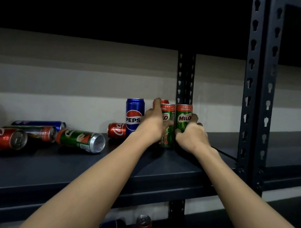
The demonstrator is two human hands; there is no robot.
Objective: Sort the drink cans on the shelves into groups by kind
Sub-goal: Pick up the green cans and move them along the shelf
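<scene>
Green "MILO ORIGINAL" cans stand upright: left hand (152,122) grips one can (167,127), right hand (192,136) grips another (182,117), beside upright blue "PEPSI" can (133,115)

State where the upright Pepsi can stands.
In the head view, the upright Pepsi can stands mid-shelf, just left of the left hand, behind a lying Coca-Cola can.

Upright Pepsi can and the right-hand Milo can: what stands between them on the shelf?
In the head view, between the upright Pepsi can and the right Milo can stands a second Milo can, gripped by the left hand; a red-topped can peeks behind.
</scene>
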